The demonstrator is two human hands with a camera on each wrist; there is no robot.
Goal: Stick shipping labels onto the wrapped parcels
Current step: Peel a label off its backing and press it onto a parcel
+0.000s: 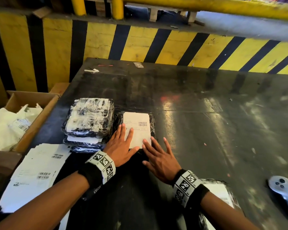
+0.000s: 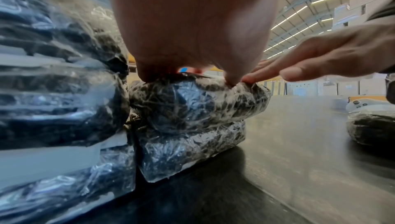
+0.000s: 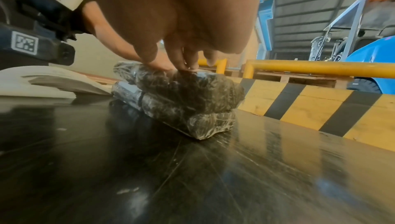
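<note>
A white shipping label (image 1: 137,128) lies on top of a black parcel (image 1: 152,120) wrapped in clear film, which sits on a second parcel (image 3: 205,122). My left hand (image 1: 123,145) lies flat with straight fingers on the label's left side. My right hand (image 1: 158,156) presses flat on the label's near right corner, fingers spread. Both hands press the top parcel (image 2: 192,102) from above. To the left stands a stack of wrapped parcels (image 1: 89,120) with labels on them. A loose pile of label sheets (image 1: 38,173) lies at the near left of the black table (image 1: 223,130).
A cardboard box (image 1: 33,117) holding white bags stands off the table's left edge. A grey hand controller (image 1: 284,190) lies at the near right, and another wrapped parcel (image 1: 219,195) sits under my right forearm. A yellow-and-black striped barrier (image 1: 156,45) runs along the far side.
</note>
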